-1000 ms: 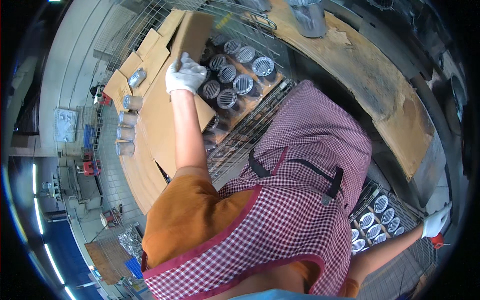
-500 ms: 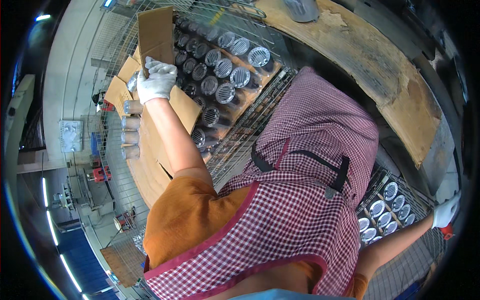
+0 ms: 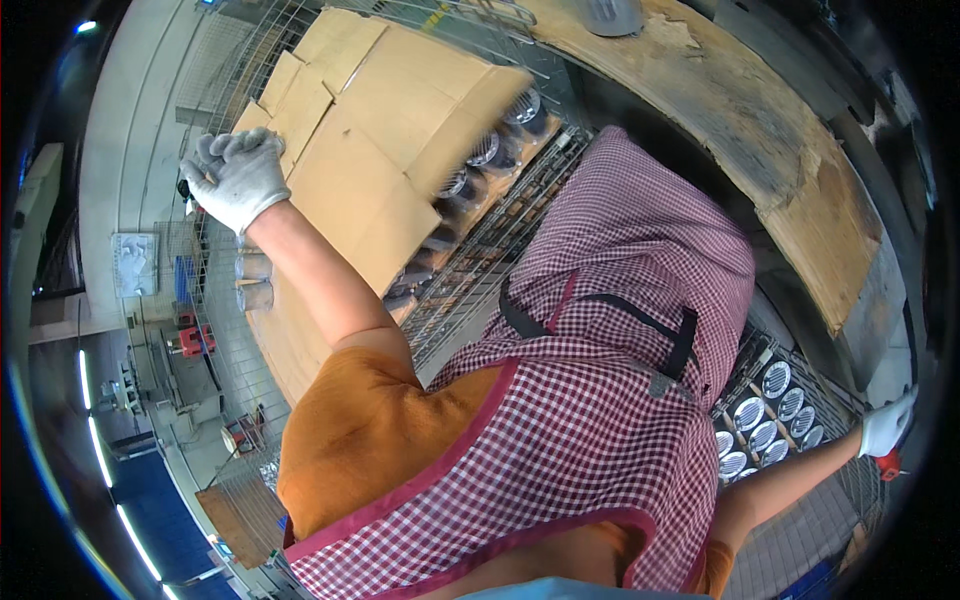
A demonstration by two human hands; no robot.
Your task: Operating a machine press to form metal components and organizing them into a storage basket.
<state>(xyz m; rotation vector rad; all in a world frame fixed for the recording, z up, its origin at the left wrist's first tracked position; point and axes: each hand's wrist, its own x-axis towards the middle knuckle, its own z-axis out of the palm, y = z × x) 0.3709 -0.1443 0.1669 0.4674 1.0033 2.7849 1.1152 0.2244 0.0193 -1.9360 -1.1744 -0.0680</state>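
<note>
My left hand [image 3: 240, 178], in a white work glove, is open with its fingers spread and slightly bent. It is beside the left edge of a creased brown cardboard sheet [image 3: 380, 110]. The sheet lies over rows of metal cylinders with slotted round ends; a few cylinders [image 3: 485, 150] show along its near right edge. More cylinders [image 3: 254, 282] stand at the left, below my forearm. Far to the right, my gloved right hand [image 3: 886, 425] is beside a small red object [image 3: 888, 465]. Its fingers are too small and dim to read.
Wire mesh baskets [image 3: 455, 305] border the load. Lower right, a second basket holds several slotted cylinders [image 3: 765, 435]. A worn cardboard-topped bench [image 3: 740, 130] curves along the upper right, with a grey cylinder [image 3: 612, 15] on it. Machinery [image 3: 185, 390] stands at the left.
The cardboard has swung down from upright and spread right, covering most of the cylinders. My left hand has let go of it and moved left. My right hand has barely moved.
</note>
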